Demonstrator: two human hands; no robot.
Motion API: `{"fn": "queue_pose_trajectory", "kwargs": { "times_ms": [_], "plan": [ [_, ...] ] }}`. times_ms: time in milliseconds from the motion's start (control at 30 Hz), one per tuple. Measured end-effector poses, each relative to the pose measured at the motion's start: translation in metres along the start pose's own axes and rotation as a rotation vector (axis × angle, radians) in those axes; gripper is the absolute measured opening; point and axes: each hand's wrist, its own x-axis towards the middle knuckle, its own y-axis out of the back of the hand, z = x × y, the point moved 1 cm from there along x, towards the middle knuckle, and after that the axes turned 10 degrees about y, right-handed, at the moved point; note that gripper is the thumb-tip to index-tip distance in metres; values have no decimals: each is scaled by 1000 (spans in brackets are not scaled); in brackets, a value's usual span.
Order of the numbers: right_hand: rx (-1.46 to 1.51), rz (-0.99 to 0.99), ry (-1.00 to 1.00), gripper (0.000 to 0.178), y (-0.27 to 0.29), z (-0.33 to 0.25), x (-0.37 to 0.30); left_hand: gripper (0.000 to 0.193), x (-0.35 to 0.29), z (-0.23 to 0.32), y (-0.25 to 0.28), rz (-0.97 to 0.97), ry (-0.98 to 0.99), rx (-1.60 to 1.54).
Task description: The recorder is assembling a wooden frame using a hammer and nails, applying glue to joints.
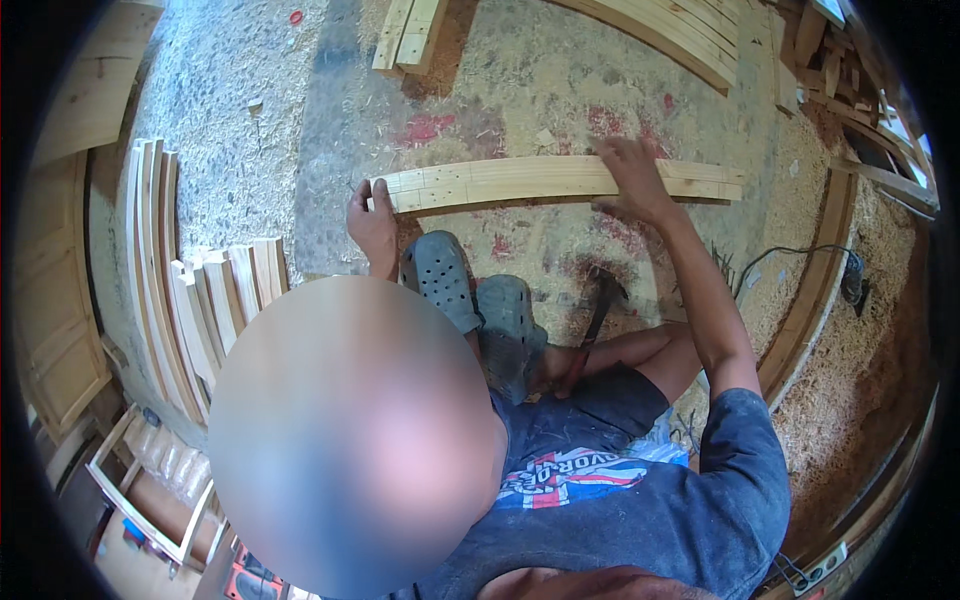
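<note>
A long pale wooden board with small dark holes or nail marks and pencil lines lies crosswise in front of my feet. At its left end is my left hand, thumb and finger closed against the wood; the other fingers are mostly hidden. My right hand straddles the board toward its right end, with the thumb by the near edge and the fingers bent over the far edge. A hammer rests near my right leg, its head toward the board.
Wooden strips and shorter pieces stand at the left. More timber and a stack of boards lie at the far side. A dark cable runs over the sawdust at right. My grey clogs are close to the board.
</note>
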Motion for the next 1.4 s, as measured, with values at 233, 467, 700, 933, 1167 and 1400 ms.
{"fn": "queue_pose_trajectory", "kwargs": {
  "times_ms": [233,467,700,933,1167,1400],
  "plan": [
    [-206,572,-893,82,16,127,-118,49,-16,-6,4,51,81,-135],
    [171,652,-1065,86,-30,204,-176,35,-15,-4,-3,50,84,29],
    [457,589,-1085,74,-6,186,-177,31,-23,-6,-15,-92,139,-290],
    [131,696,-885,49,17,163,-255,25,-39,9,-19,-126,254,-515],
    [535,313,-1239,24,-34,36,-460,32,-12,-22,-18,-127,385,-582],
    [344,192,-1244,25,-131,-95,-502,52,34,-63,73,-399,139,-325]
  ]
}}
